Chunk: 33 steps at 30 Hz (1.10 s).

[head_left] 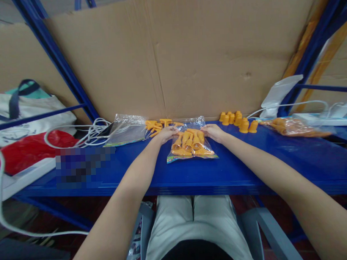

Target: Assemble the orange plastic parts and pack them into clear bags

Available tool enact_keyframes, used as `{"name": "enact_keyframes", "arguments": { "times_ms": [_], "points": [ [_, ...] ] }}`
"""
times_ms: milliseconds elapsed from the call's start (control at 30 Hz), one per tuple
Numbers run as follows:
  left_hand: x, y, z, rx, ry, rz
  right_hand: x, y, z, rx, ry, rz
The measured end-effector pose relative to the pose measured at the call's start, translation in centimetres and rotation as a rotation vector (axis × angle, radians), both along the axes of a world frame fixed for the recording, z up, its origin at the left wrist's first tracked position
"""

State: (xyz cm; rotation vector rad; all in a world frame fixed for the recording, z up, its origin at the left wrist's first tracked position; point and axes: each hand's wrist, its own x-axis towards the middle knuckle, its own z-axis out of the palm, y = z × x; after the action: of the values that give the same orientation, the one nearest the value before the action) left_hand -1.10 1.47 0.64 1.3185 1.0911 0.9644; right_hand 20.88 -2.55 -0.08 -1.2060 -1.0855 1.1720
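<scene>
A clear plastic bag (177, 158) lies on the blue table in front of me, with several orange plastic pieces (188, 139) inside, some of them hollow and cone-like. My left hand (168, 134) pinches the bag's far left corner. At its far right corner, my right hand (214, 132) grips the bag's edge with closed fingers. Just beyond my left hand are loose orange T-shaped pieces (154, 125). Several orange cups (244, 125) stand upside down to the right of my right hand.
Left of the loose pieces rests another clear bag (125, 129). White cables (96, 133), a red bag (58, 143) and a cloth tote (33, 112) lie farther left. A filled bag of orange pieces (293, 126) sits at right. Cardboard (188, 61) walls the back.
</scene>
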Motion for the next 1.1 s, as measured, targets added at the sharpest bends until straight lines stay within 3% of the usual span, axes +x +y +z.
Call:
{"name": "enact_keyframes", "arguments": {
  "times_ms": [133,400,633,1100],
  "points": [
    [-0.2,0.1,-0.1,0.012,-0.001,-0.039,0.7,-0.2,0.1,0.041,-0.008,0.142],
    [-0.9,0.7,-0.3,0.004,0.006,-0.046,1.2,0.5,-0.5,0.098,-0.036,0.149],
    [-1.9,1.2,-0.4,-0.015,-0.007,-0.184,2.4,0.4,-0.2,0.086,-0.039,0.291],
    [-1.9,1.7,-0.7,-0.008,-0.014,-0.179,2.6,0.6,-0.2,0.085,-0.051,0.238]
  ]
}}
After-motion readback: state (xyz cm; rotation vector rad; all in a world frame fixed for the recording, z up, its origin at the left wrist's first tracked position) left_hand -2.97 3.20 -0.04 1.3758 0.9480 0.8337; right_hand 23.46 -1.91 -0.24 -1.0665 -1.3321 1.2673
